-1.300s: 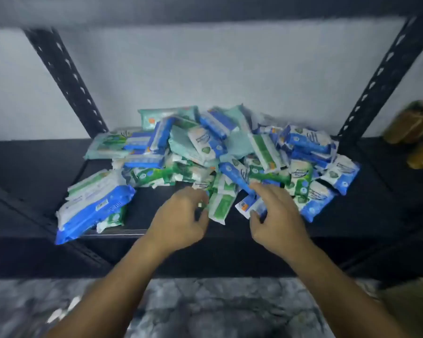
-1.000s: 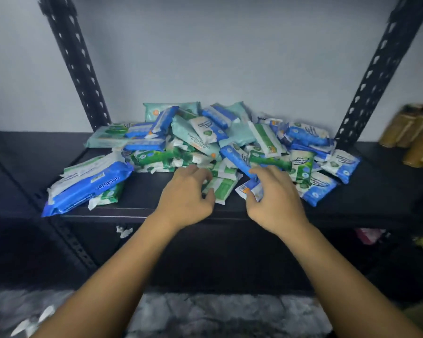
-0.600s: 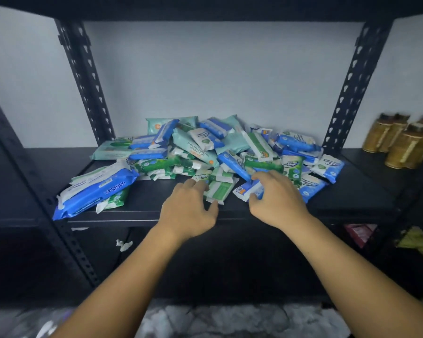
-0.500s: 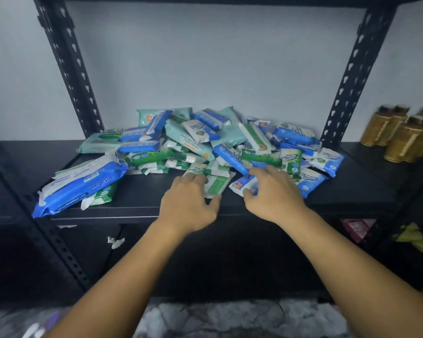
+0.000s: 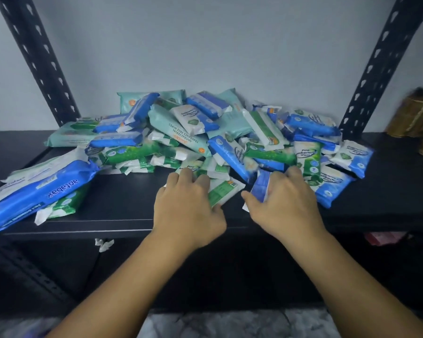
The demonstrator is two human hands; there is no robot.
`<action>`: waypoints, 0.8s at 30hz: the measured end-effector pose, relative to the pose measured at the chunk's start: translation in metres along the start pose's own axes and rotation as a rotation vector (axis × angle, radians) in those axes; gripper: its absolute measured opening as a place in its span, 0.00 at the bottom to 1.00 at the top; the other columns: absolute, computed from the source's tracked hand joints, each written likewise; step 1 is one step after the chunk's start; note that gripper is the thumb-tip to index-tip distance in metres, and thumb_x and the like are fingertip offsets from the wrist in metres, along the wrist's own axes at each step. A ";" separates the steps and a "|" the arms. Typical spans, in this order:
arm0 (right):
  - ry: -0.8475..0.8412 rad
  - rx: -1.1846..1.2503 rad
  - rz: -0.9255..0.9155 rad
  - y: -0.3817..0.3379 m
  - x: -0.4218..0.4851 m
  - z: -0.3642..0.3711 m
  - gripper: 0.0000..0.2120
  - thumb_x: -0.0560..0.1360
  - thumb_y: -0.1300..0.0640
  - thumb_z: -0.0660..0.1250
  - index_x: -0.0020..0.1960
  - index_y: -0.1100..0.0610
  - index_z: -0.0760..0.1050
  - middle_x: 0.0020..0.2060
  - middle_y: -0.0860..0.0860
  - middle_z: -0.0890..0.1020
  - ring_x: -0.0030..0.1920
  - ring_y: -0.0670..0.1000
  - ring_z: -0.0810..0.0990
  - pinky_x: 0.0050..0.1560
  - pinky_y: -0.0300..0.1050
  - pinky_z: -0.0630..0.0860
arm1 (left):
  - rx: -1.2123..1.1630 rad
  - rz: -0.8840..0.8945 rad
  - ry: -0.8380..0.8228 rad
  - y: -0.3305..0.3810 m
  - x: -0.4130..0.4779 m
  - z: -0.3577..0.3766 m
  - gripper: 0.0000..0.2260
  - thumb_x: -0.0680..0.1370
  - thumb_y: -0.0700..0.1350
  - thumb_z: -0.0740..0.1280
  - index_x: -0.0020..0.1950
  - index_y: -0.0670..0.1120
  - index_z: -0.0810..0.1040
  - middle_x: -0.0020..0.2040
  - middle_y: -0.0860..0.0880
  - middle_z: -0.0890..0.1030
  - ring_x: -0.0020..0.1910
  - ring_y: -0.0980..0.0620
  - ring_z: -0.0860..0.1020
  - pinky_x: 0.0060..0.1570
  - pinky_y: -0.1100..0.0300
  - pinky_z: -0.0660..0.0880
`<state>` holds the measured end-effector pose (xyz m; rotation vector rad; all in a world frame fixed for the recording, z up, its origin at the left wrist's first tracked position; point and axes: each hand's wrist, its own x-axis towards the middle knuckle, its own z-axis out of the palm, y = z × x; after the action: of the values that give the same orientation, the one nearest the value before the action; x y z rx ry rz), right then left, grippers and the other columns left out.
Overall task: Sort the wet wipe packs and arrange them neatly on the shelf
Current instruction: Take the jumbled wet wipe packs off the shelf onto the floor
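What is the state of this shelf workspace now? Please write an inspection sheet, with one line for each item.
surface: black shelf board, which carries the whole heap.
job's things: wet wipe packs in one mixed heap, not yet sorted; large blue pack lies at the left end on white and green packs.
clutter: white scrap hangs below the shelf's front edge.
grips: left hand curls on a green pack; right hand pinches a small blue pack.
cables: nothing seen.
surroundings: black perforated uprights, grey wall, blurred golden bottles on the right.
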<state>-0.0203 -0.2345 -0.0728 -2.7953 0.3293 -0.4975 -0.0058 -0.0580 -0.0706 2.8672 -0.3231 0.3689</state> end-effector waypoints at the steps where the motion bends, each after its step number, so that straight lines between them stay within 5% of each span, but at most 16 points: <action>1: -0.020 -0.007 0.009 -0.001 -0.002 -0.003 0.28 0.70 0.35 0.71 0.53 0.59 0.73 0.54 0.54 0.68 0.50 0.59 0.77 0.45 0.46 0.69 | -0.007 0.000 -0.023 0.000 -0.002 -0.003 0.19 0.73 0.57 0.65 0.60 0.50 0.73 0.59 0.49 0.70 0.61 0.45 0.68 0.59 0.52 0.70; 5: -0.143 -0.021 0.114 0.002 -0.010 -0.018 0.36 0.70 0.36 0.72 0.66 0.59 0.68 0.63 0.56 0.68 0.58 0.60 0.75 0.48 0.49 0.71 | -0.032 -0.008 -0.051 0.000 -0.010 -0.004 0.22 0.74 0.59 0.67 0.62 0.49 0.71 0.61 0.47 0.70 0.61 0.43 0.69 0.62 0.50 0.72; 10: -0.198 0.080 0.204 -0.001 -0.016 -0.032 0.18 0.67 0.43 0.71 0.39 0.56 0.70 0.42 0.52 0.75 0.39 0.53 0.73 0.34 0.44 0.68 | -0.137 -0.105 -0.033 0.000 -0.013 -0.006 0.33 0.72 0.64 0.71 0.68 0.46 0.70 0.63 0.43 0.71 0.63 0.41 0.73 0.63 0.49 0.71; 15: -0.162 0.124 0.169 0.002 -0.063 -0.057 0.12 0.64 0.47 0.70 0.38 0.55 0.73 0.38 0.51 0.77 0.36 0.52 0.73 0.31 0.43 0.63 | -0.187 -0.168 -0.103 -0.007 -0.043 -0.024 0.28 0.70 0.61 0.72 0.63 0.45 0.76 0.59 0.44 0.79 0.58 0.42 0.78 0.56 0.52 0.74; 19: -0.137 0.158 0.041 0.022 -0.140 -0.063 0.10 0.67 0.47 0.68 0.39 0.53 0.71 0.34 0.49 0.77 0.37 0.54 0.76 0.35 0.46 0.69 | -0.257 -0.086 -0.076 -0.023 -0.121 -0.022 0.19 0.70 0.60 0.68 0.54 0.49 0.79 0.49 0.48 0.74 0.51 0.42 0.77 0.52 0.53 0.75; 24: -0.310 0.246 0.032 0.036 -0.185 0.012 0.12 0.65 0.47 0.69 0.44 0.51 0.72 0.35 0.48 0.77 0.38 0.53 0.76 0.38 0.47 0.73 | -0.232 -0.121 -0.243 -0.039 -0.174 0.053 0.23 0.65 0.63 0.64 0.54 0.50 0.76 0.49 0.50 0.74 0.49 0.41 0.79 0.50 0.47 0.78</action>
<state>-0.1910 -0.2153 -0.1502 -2.5691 0.2264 -0.0843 -0.1484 -0.0022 -0.1760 2.6864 -0.2158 -0.0388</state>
